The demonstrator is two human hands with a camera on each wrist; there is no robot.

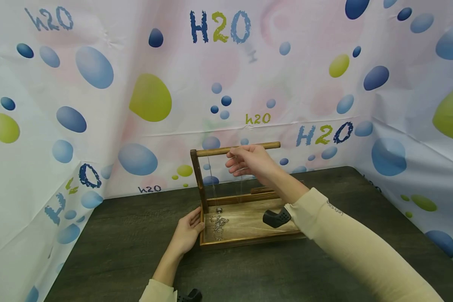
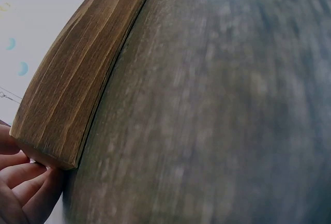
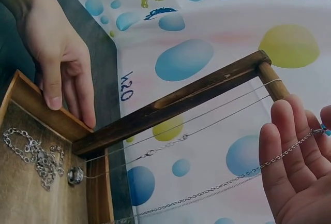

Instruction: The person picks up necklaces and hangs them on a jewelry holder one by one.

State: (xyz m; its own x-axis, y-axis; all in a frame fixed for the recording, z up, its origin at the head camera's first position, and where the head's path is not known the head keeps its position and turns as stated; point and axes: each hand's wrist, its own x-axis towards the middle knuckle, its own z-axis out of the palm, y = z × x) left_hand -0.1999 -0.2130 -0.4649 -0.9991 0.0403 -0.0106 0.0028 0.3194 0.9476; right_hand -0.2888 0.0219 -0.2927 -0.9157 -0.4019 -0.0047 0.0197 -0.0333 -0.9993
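A wooden jewelry stand (image 1: 256, 239) has a shallow tray, a left post (image 1: 198, 178) and a round bar (image 1: 215, 151) across the top. My left hand (image 1: 187, 230) holds the tray's left wall, thumb inside and fingers outside. Up beside the bar, my right hand (image 1: 251, 163) pinches a thin chain necklace (image 3: 235, 182), whose strand runs down toward the tray; a small blue piece (image 3: 325, 129) shows by the fingertips. Another fine necklace (image 3: 170, 145) hangs from the bar near the post, a silver ring (image 3: 75, 176) at its lower end. Heaped silver chain (image 1: 219, 228) lies in the tray's left part.
The stand rests on a dark wood-grain table (image 1: 136, 235). A narrow wooden strip (image 1: 264, 190) lies along the tray's back right. Behind rises a white backdrop (image 1: 309, 105) with blue and green dots. A black wrist device (image 1: 276, 218) hangs over the tray.
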